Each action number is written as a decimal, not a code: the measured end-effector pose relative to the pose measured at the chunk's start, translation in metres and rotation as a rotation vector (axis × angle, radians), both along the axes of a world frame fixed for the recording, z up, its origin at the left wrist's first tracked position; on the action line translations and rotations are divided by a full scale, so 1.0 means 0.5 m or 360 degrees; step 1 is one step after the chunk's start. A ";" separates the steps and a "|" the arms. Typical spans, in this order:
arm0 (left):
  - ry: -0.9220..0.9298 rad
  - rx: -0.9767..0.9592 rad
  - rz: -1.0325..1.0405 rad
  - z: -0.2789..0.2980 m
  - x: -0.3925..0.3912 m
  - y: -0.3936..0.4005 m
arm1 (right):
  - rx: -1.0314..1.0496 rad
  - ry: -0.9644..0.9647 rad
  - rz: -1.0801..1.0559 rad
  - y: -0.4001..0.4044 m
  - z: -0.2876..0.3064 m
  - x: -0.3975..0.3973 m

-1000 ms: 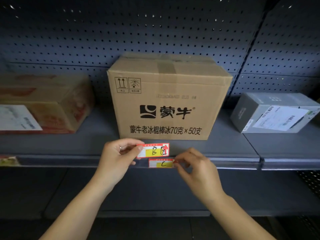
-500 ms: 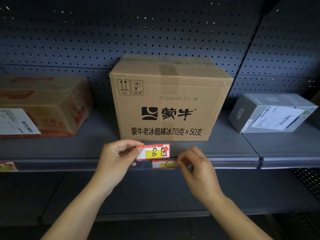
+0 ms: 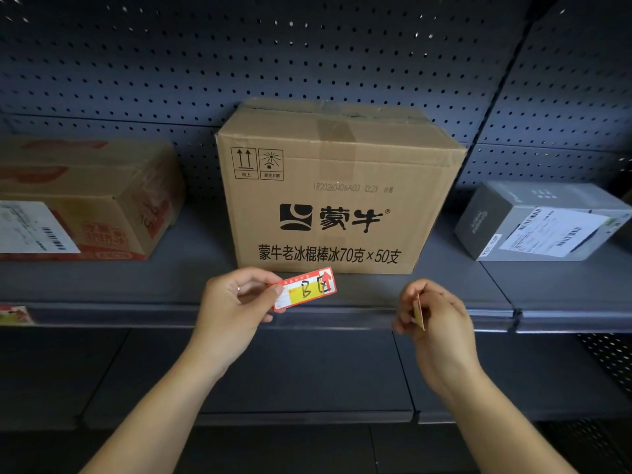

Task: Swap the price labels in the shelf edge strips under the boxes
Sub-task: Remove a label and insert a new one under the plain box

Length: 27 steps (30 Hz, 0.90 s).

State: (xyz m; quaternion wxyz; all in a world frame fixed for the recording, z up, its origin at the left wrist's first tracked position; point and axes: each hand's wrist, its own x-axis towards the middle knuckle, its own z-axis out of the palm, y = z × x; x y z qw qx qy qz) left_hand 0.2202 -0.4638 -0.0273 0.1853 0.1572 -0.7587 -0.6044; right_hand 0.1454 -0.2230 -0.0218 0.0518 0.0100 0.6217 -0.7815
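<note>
Two price labels are held in front of the shelf edge strip (image 3: pixel 342 318), one in each hand. A red-and-yellow label marked "B" (image 3: pixel 306 288) is pinched flat between thumb and fingers of the left hand (image 3: pixel 236 302), just above the strip; a second label (image 3: pixel 419 311) is gripped edge-on in the right hand (image 3: pixel 434 313), its face hidden. The strip under the middle box is seen without a label, so the wrong card could be slid back if the two are confused. The edge-on label, held only at its rim, is judged liable to slip and drop to the lower shelf (image 3: pixel 301 371), or to buckle if forced into the channel at an angle. Farther back, three boxes are counted: a brown carton (image 3: pixel 342 200) at centre, a red-printed carton (image 3: pixel 89 200) to the left, a grey box (image 3: pixel 540 220) to the right. One further label (image 3: pixel 13 314) is seen in the strip at far left.
</note>
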 end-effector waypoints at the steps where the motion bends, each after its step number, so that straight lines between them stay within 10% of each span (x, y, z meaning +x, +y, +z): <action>1: -0.0002 0.0004 0.0008 -0.001 0.000 0.001 | -0.0030 -0.0022 -0.0010 -0.003 0.000 0.003; 9: -0.0003 -0.0110 -0.0012 -0.009 0.004 0.008 | 0.0291 -0.0275 0.0079 -0.022 -0.007 0.006; 16: 0.0043 -0.0478 -0.0170 -0.003 0.001 0.030 | 0.1211 0.0659 0.0437 -0.037 0.007 -0.016; 27: 0.0127 -0.1256 0.0086 -0.007 -0.011 0.043 | 0.1615 0.1070 0.0238 -0.044 -0.003 -0.012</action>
